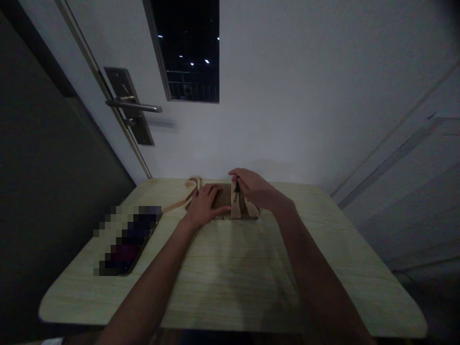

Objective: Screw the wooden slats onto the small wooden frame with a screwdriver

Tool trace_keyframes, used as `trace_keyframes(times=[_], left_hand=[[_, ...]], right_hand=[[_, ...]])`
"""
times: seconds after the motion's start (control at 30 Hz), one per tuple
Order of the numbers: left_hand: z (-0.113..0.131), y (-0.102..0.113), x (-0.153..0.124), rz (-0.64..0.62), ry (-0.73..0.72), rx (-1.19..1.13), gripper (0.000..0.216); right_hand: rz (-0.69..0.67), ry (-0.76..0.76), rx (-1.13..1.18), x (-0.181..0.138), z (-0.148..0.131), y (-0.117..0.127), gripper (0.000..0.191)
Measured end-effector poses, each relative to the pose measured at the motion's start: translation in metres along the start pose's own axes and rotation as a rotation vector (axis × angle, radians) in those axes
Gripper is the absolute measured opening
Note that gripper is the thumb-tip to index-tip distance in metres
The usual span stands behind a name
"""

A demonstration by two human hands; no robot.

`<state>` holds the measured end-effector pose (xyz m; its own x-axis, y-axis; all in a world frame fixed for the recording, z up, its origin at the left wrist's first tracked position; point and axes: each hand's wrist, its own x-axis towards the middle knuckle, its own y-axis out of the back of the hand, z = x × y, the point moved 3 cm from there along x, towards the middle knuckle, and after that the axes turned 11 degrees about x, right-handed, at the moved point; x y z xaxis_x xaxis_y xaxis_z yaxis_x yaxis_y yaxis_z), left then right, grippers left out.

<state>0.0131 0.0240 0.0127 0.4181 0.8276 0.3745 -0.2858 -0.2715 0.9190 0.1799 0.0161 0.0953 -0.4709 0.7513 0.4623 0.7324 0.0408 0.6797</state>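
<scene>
A flat brown piece [223, 195] with a coarse-looking surface lies near the far edge of the table; I cannot tell its exact kind. Across its right part runs a pale tan band [235, 209] with a dark mark on it. My left hand [204, 206] rests flat on the left part of the brown piece, fingers spread. Over the right part, my right hand [253, 188] is bent with its fingers closed at the top of the tan band, covering some of it. A long tan strap [176, 206] curls out on the left.
A phone-like device [143, 247], partly pixelated, lies on the left of the pale wooden table [230, 278]. Directly behind the table stands a white door [287, 96] with a metal handle [143, 107] and a dark window [190, 52].
</scene>
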Motion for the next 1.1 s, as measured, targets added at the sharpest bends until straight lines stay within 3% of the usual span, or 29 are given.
trace_keyframes(times=[0.2, 0.37, 0.53, 0.7, 0.87, 1.1], left_hand=[[0.0, 0.001, 0.0, -0.003, 0.002, -0.002, 0.063], [0.0, 0.001, 0.0, 0.001, 0.0, 0.001, 0.064], [-0.001, 0.0, 0.0, -0.007, -0.009, 0.015, 0.066], [-0.001, 0.0, 0.001, 0.0, -0.015, 0.011, 0.068], [0.0, 0.0, 0.001, 0.005, -0.025, 0.015, 0.067], [-0.001, -0.001, 0.001, 0.002, -0.018, 0.024, 0.067]], right_hand=[[0.073, -0.13, -0.06, 0.0, -0.003, 0.008, 0.009], [0.199, -0.253, -0.205, -0.001, -0.003, 0.009, 0.018], [0.145, -0.199, -0.185, 0.001, -0.004, 0.002, 0.015], [0.153, -0.196, -0.29, -0.002, -0.001, 0.004, 0.031], [0.091, -0.13, -0.196, -0.002, -0.004, 0.008, 0.029], [0.199, -0.234, -0.155, 0.002, -0.007, 0.013, 0.016]])
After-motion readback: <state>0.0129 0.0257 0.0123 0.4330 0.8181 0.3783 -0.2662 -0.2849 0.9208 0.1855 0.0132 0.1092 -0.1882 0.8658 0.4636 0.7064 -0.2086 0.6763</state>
